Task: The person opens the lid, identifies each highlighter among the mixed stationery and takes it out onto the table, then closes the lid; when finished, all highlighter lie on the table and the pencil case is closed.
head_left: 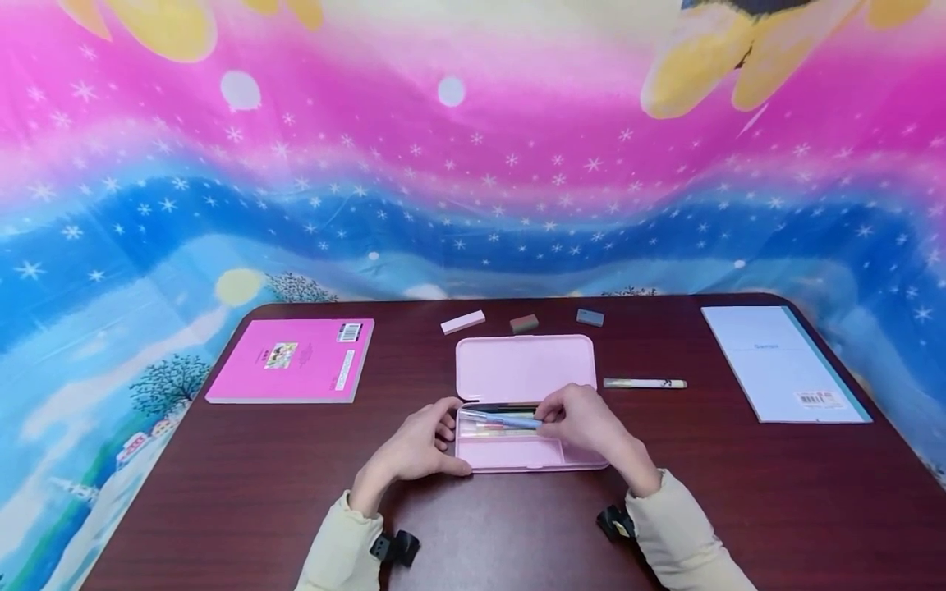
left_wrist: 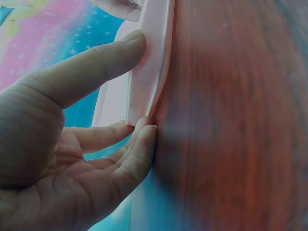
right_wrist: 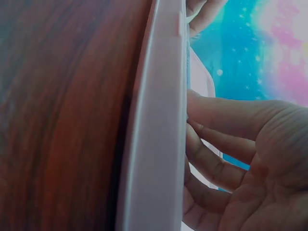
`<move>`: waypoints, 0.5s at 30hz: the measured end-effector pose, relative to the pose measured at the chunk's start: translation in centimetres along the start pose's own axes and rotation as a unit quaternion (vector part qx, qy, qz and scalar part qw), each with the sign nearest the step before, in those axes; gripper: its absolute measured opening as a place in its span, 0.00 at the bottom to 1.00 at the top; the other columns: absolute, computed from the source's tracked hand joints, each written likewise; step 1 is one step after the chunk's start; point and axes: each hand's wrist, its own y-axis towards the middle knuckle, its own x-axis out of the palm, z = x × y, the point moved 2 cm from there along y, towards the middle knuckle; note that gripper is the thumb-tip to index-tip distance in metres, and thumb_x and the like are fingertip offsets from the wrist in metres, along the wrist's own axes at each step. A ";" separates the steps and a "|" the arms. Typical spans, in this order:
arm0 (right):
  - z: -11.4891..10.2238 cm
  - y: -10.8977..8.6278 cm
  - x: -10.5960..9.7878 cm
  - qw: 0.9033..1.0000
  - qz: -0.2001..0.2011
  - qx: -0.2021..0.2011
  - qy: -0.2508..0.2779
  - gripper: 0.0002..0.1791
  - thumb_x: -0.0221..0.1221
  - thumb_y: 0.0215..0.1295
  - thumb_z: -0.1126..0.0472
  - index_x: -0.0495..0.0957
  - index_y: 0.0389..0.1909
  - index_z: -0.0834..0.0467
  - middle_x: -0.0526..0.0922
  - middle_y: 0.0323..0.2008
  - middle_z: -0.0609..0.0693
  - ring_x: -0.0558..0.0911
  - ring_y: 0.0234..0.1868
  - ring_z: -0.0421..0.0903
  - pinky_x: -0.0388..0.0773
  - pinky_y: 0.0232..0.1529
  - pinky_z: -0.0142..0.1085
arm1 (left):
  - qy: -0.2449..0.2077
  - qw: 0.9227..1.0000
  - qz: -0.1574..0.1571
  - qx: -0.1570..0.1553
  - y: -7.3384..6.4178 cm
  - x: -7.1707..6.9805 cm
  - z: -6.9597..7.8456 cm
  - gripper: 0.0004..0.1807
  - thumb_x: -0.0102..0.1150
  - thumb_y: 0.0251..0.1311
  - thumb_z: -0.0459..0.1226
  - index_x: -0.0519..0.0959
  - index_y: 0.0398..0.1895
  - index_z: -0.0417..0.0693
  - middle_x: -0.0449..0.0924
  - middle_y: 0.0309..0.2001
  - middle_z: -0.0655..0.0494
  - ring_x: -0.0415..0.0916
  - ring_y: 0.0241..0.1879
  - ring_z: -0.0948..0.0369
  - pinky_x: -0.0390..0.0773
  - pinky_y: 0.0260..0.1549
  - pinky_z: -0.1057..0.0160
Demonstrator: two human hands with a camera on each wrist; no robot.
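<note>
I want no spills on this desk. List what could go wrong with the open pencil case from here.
1. The right hand reaches among the pens in the pencil case; a snagged pen could flick others out.
2. The left hand only steadies the case at its left end, so a hard tug might slide it across the table.
3. The lid lies open flat near three erasers; a shove could knock them about.
</note>
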 end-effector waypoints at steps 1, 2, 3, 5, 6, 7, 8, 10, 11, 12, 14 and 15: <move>-0.1 -0.1 0.1 1.000 0.003 0.006 -0.007 0.03 0.69 0.52 0.67 0.85 0.28 0.58 0.80 0.21 0.43 0.72 0.25 0.39 0.73 0.31 0.34 | 0.001 1.000 -0.002 -0.001 0.0 0.0 0.0 0.45 0.79 0.37 0.37 0.65 0.60 0.36 0.70 0.40 0.50 0.71 0.38 0.59 0.77 0.37 0.64; -0.1 -0.1 0.1 1.000 0.005 0.008 -0.012 0.03 0.69 0.52 0.67 0.85 0.28 0.58 0.79 0.21 0.43 0.72 0.25 0.39 0.73 0.31 0.34 | 0.001 1.000 -0.002 0.001 0.0 0.0 0.0 0.45 0.79 0.37 0.37 0.65 0.60 0.36 0.70 0.40 0.49 0.71 0.38 0.58 0.77 0.37 0.64; -0.2 -0.1 0.1 1.000 0.006 0.006 -0.017 0.03 0.69 0.52 0.67 0.85 0.27 0.58 0.79 0.21 0.42 0.72 0.24 0.39 0.72 0.31 0.34 | 0.002 1.000 -0.003 0.001 -0.1 0.0 0.1 0.46 0.79 0.37 0.37 0.65 0.60 0.36 0.70 0.40 0.50 0.71 0.37 0.59 0.77 0.36 0.65; -0.2 -0.2 0.1 1.000 0.004 -0.001 -0.025 0.03 0.69 0.52 0.67 0.84 0.26 0.57 0.79 0.20 0.42 0.71 0.24 0.38 0.71 0.30 0.33 | -0.001 1.000 -0.003 0.002 -0.1 0.0 0.1 0.45 0.79 0.37 0.37 0.65 0.60 0.36 0.70 0.40 0.50 0.72 0.37 0.59 0.77 0.36 0.65; -0.2 -0.2 -0.1 1.000 0.004 -0.007 -0.024 0.03 0.69 0.52 0.67 0.84 0.26 0.58 0.79 0.20 0.42 0.72 0.24 0.38 0.71 0.30 0.34 | -0.003 1.000 -0.002 0.004 -0.1 0.0 0.2 0.45 0.80 0.36 0.37 0.65 0.60 0.35 0.71 0.40 0.49 0.72 0.37 0.59 0.77 0.36 0.65; -0.2 -0.3 -0.2 1.000 0.002 -0.012 -0.023 0.02 0.68 0.53 0.66 0.84 0.26 0.58 0.79 0.21 0.42 0.72 0.25 0.38 0.71 0.30 0.34 | -0.004 1.000 -0.001 0.006 -0.1 0.0 0.2 0.45 0.79 0.36 0.37 0.65 0.60 0.35 0.71 0.40 0.49 0.72 0.37 0.59 0.77 0.36 0.65; -0.2 -0.3 -0.3 1.000 -0.002 -0.015 -0.018 0.02 0.68 0.53 0.66 0.84 0.27 0.58 0.80 0.22 0.42 0.72 0.25 0.38 0.71 0.30 0.34 | -0.006 1.000 0.000 0.008 -0.1 0.0 0.2 0.45 0.80 0.36 0.36 0.65 0.59 0.35 0.71 0.40 0.49 0.72 0.37 0.58 0.77 0.36 0.65; -0.2 -0.4 -0.6 1.000 -0.012 -0.020 -0.005 0.01 0.67 0.54 0.66 0.84 0.28 0.58 0.81 0.23 0.43 0.72 0.25 0.38 0.71 0.29 0.34 | -0.007 1.000 0.001 0.010 -0.1 0.1 0.1 0.45 0.79 0.36 0.35 0.65 0.59 0.35 0.71 0.40 0.49 0.73 0.37 0.58 0.77 0.36 0.65; -0.1 -0.4 -0.9 1.000 -0.016 -0.022 0.004 0.01 0.67 0.55 0.65 0.85 0.29 0.58 0.82 0.24 0.43 0.73 0.25 0.38 0.72 0.29 0.34 | -0.008 1.000 0.000 0.013 -0.1 0.1 0.1 0.45 0.79 0.36 0.35 0.65 0.59 0.35 0.71 0.40 0.48 0.73 0.37 0.58 0.77 0.36 0.66; -0.1 -0.4 -1.0 1.000 -0.017 -0.023 0.011 0.02 0.67 0.55 0.65 0.85 0.30 0.58 0.82 0.25 0.43 0.74 0.25 0.38 0.72 0.29 0.34 | -0.008 1.000 0.001 0.014 0.0 0.0 0.1 0.45 0.79 0.36 0.35 0.65 0.59 0.35 0.71 0.40 0.48 0.73 0.37 0.58 0.77 0.36 0.66; 0.1 -0.4 -1.4 0.999 -0.019 -0.026 0.024 0.02 0.66 0.57 0.64 0.84 0.31 0.58 0.83 0.25 0.43 0.75 0.26 0.38 0.73 0.28 0.33 | -0.008 1.000 0.002 0.015 0.0 0.0 0.1 0.45 0.79 0.35 0.35 0.65 0.59 0.34 0.70 0.39 0.48 0.73 0.37 0.58 0.77 0.35 0.66; 0.2 -0.4 -1.6 0.999 -0.016 -0.032 0.029 0.02 0.66 0.57 0.64 0.84 0.31 0.58 0.83 0.25 0.43 0.76 0.26 0.38 0.73 0.28 0.33 | -0.008 1.000 0.002 0.015 -0.1 -0.1 0.1 0.45 0.79 0.35 0.35 0.65 0.59 0.34 0.70 0.40 0.48 0.73 0.37 0.58 0.77 0.36 0.66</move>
